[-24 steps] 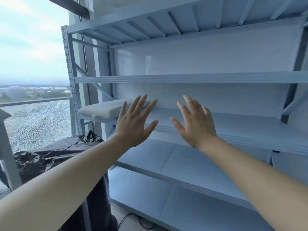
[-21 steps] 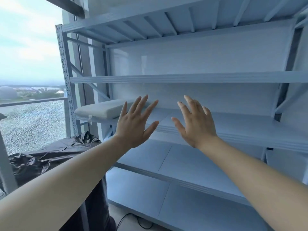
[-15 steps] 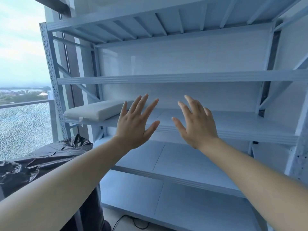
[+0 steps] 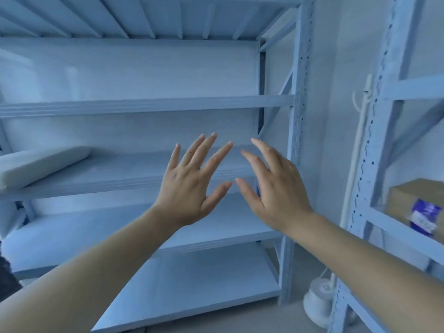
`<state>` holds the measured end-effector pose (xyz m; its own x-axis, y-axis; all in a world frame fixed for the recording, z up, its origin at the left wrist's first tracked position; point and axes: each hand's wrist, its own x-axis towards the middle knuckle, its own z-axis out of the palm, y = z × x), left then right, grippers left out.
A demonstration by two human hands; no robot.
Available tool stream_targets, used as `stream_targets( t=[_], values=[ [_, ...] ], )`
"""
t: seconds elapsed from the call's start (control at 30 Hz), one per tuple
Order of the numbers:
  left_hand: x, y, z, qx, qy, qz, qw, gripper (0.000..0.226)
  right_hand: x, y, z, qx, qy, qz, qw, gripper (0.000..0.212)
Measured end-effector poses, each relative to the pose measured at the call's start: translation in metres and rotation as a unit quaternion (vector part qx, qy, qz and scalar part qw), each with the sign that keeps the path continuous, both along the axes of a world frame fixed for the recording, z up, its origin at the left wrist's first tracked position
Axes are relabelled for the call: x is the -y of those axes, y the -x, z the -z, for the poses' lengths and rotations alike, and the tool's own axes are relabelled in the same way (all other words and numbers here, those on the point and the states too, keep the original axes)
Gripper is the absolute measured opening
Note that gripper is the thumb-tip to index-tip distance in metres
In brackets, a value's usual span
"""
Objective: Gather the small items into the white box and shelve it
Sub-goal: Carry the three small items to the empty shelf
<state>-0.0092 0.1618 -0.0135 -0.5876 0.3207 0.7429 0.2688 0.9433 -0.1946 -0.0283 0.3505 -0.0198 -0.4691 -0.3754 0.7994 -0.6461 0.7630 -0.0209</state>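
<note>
My left hand and my right hand are raised side by side in front of a pale blue metal shelving unit, backs toward me, fingers spread and straight. Neither hand holds or touches anything. No white box and no small items are in view. A flat white foam block lies at the left end of the middle shelf.
A second rack stands at the right, with a brown cardboard box bearing a blue label on one shelf. A white stand with a round base sits on the floor between the racks. Something black shows at the left edge.
The view has swung to the right: the window and black bag have left the frame, and the second rack with the cardboard box has come in. Both hands stay raised and spread.
</note>
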Motion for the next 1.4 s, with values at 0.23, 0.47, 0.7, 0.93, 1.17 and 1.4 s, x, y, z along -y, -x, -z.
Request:
stream_targets(
  t=[0.23, 0.47, 0.7, 0.93, 1.17, 1.4],
  values=[
    [-0.130, -0.005, 0.014, 0.038, 0.018, 0.140, 0.989, 0.062, -0.125, -0.056, 0.014, 0.013, 0.005, 0.133, 0.991, 0.055],
    [-0.280, -0.053, 0.024, 0.064, -0.002, 0.281, 0.958, 0.062, -0.265, -0.152, 0.024, 0.050, 0.023, 0.293, 0.954, 0.052],
    [-0.418, -0.133, 0.041, 0.071, 0.014, 0.410, 0.909, 0.061, -0.373, -0.275, 0.037, 0.073, 0.010, 0.403, 0.912, 0.051],
    [-0.527, -0.215, 0.058, 0.082, 0.008, 0.490, 0.868, 0.061, -0.452, -0.387, 0.054, 0.081, 0.015, 0.507, 0.858, 0.049],
    [-0.607, -0.269, 0.070, 0.102, 0.026, 0.559, 0.822, 0.062, -0.504, -0.453, 0.063, 0.064, 0.037, 0.562, 0.824, 0.050],
    [-0.676, -0.269, 0.085, 0.127, 0.051, 0.594, 0.793, 0.061, -0.563, -0.461, 0.091, 0.066, 0.037, 0.575, 0.815, 0.049]
  ],
)
